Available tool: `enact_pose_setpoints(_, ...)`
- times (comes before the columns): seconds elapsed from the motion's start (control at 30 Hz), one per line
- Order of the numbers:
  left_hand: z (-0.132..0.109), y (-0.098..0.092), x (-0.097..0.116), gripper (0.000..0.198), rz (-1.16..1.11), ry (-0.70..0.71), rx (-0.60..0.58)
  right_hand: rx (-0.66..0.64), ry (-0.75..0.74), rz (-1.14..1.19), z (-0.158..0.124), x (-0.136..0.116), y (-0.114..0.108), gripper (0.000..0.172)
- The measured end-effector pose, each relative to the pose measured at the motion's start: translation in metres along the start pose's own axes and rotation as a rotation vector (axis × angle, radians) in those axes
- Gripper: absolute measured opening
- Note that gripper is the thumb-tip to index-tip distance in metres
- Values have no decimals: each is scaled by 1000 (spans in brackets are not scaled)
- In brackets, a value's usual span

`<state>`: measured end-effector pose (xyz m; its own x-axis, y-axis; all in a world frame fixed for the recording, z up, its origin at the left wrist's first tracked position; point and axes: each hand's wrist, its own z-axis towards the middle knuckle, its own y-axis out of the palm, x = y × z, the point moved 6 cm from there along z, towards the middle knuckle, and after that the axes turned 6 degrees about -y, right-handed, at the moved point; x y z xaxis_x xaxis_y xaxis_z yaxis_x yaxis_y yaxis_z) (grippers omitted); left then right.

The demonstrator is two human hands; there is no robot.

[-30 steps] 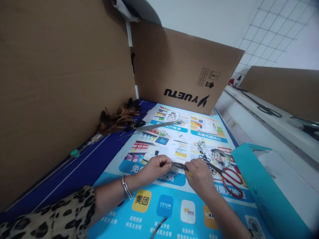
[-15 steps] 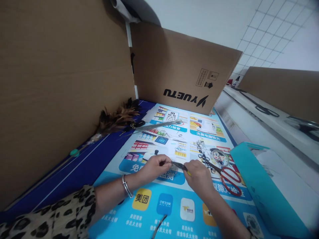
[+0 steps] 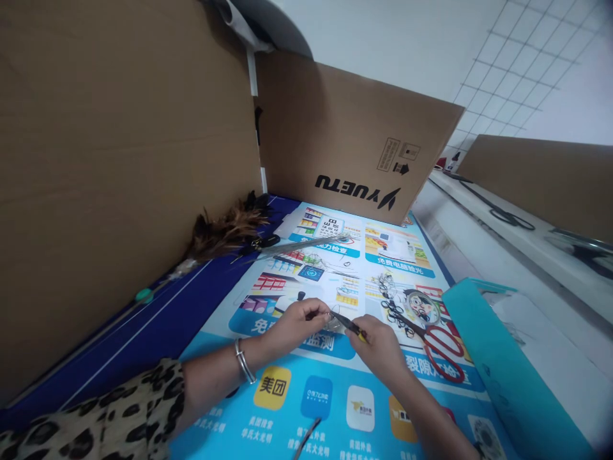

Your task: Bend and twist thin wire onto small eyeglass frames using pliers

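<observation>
My left hand (image 3: pixel 297 322) is pinched shut on a tiny piece I cannot make out, held just above the printed blue poster (image 3: pixel 330 396) that covers the table. My right hand (image 3: pixel 378 348) grips a small dark tool with a yellow handle (image 3: pixel 348 326), perhaps pliers, whose tip meets the left fingertips. A metal bangle (image 3: pixel 242 361) circles my left wrist, below a leopard-print sleeve (image 3: pixel 96 418). Several small dark wire pieces (image 3: pixel 395 306) lie on the poster just beyond the right hand.
Red-handled scissors (image 3: pixel 438 351) lie right of my right hand. A feather duster (image 3: pixel 215 233) and a long grey feather (image 3: pixel 306 243) rest farther back. Cardboard panels (image 3: pixel 354 140) wall the left and back. A teal folder (image 3: pixel 498 370) slants at the right. A cable end (image 3: pixel 306 434) lies near me.
My right hand has shifted slightly left and nearer to me, and the tool now tilts more steeply toward the left fingertips. The left hand stays put.
</observation>
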<state>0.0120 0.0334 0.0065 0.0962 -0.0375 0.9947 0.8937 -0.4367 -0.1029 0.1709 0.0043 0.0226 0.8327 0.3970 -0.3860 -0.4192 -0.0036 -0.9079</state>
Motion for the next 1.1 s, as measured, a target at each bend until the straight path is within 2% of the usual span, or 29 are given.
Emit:
enact_pose_setpoints(0.87, -1, 0, 5, 17, 23, -5, 2, 7, -67, 34, 1, -1, -1, 11)
enact_pose_setpoints(1.1, 0, 1, 2, 17, 77, 2, 7, 82, -163, -123, -1, -3, -6, 10)
